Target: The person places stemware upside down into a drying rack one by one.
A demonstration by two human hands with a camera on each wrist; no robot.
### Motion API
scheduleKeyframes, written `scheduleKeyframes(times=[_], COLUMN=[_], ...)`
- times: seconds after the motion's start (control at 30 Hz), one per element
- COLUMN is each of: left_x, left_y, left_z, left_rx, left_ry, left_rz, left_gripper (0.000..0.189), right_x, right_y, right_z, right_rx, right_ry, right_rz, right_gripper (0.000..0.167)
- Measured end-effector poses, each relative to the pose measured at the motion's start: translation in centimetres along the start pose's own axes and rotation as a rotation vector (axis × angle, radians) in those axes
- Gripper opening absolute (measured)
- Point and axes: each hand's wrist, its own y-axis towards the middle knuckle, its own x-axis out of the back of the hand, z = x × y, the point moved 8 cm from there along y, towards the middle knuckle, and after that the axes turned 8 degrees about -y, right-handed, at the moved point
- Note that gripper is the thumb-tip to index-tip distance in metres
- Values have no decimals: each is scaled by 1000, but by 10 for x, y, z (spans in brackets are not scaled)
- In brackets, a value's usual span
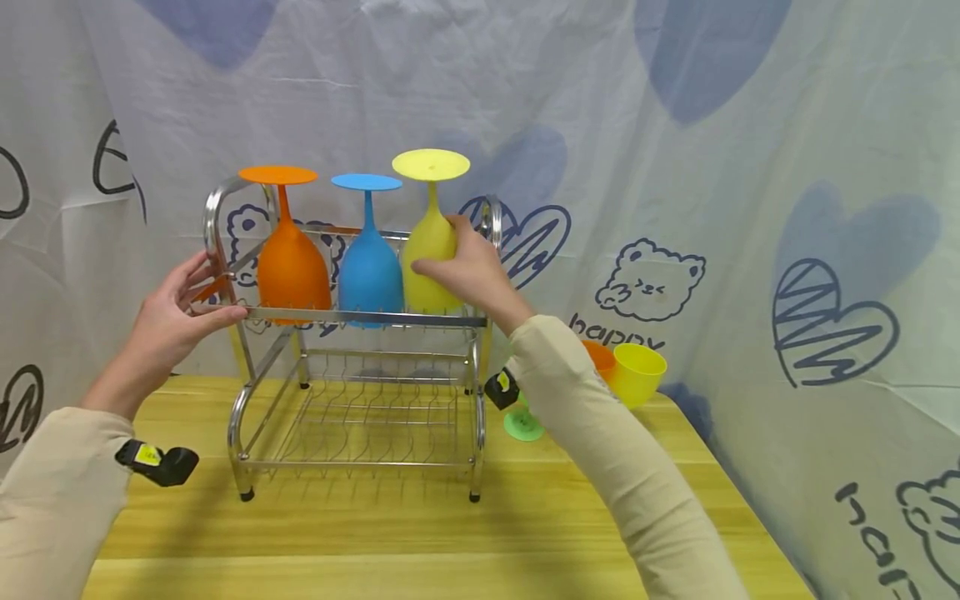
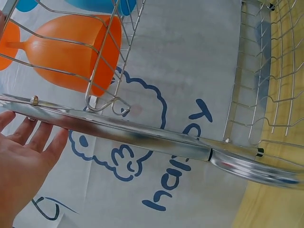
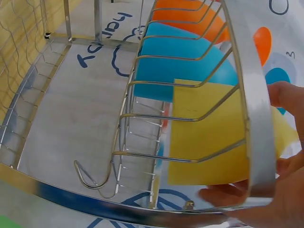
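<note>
A two-tier chrome dish rack [image 1: 352, 317] stands on the table. Upside down in its upper basket are an orange goblet [image 1: 294, 268], a blue goblet [image 1: 371, 279] and a yellow goblet [image 1: 429, 250], feet upward. My right hand [image 1: 474, 265] grips the yellow goblet's bowl, thumb in front and fingers behind; in the right wrist view its rim [image 3: 209, 133] sits within the basket wires. At the rack's left end, my left hand [image 1: 176, 304] holds the frame, its thumb along the front rail. Fingertips [image 2: 59, 140] touch the chrome side tube in the left wrist view.
To the right, partly behind my right sleeve, stand another yellow goblet [image 1: 637, 375], an orange one [image 1: 600, 357] and a green foot [image 1: 523, 425]. The rack's lower wire tier [image 1: 375, 417] holds nothing. A patterned cloth [image 1: 750, 208] hangs behind the wooden table [image 1: 360, 533].
</note>
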Motion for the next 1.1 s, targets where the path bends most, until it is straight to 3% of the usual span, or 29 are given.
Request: scheduleKeyframes(times=[0.23,0.53,0.87,1.1], left_x=[-1,-1,-2,-4], left_y=[0,-1,-2,-3], left_z=[1,1,2,2], left_rx=[-2,-7,0,-13], left_ry=[-4,-6,-7,-21], left_rz=[2,-2,-4,-2], left_gripper=[84,84,84,81], right_x=[-9,-16,-19,-18], right_y=[5,7,8,1], right_z=[-9,-11,-11,-6], right_rx=[-71,-99,-135,-127], right_ry=[-83,-126,-174,-172], right_rz=[49,124,132,113], right_gripper=[74,68,44,56])
